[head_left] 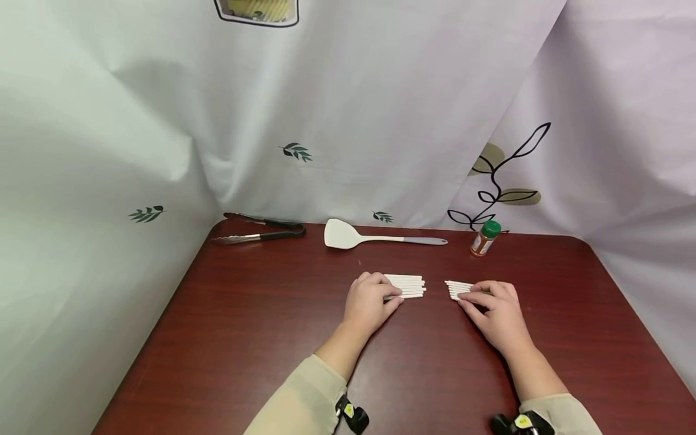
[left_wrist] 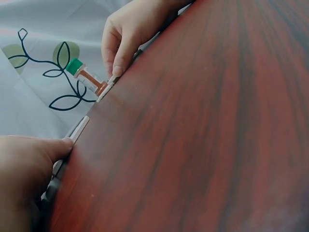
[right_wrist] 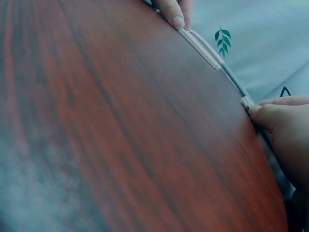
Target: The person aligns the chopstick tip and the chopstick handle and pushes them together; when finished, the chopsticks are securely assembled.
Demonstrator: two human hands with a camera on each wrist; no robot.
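Two flat groups of slim white sticks lie side by side on the table, with a gap between them. My left hand (head_left: 367, 305) grips the left group of white sticks (head_left: 411, 286), thumb at the near edge and fingers over the far part. The right group of white sticks (head_left: 454, 290) is pinched by my right hand (head_left: 502, 311) between thumb and fingers. In the left wrist view, white sticks (left_wrist: 81, 128) jut out beyond the left thumb. The right wrist view shows the ends of the right-hand sticks (right_wrist: 246, 102) at the right fingertips. Both hands partly cover their sticks.
On the dark red table (head_left: 244, 350), black-handled tongs (head_left: 283, 233) lie at the back left. A white spatula (head_left: 342, 235) with a grey handle end lies behind the sticks. A green-capped spice bottle (head_left: 484, 240) stands back right. White printed cloth (head_left: 370, 121) hangs behind.
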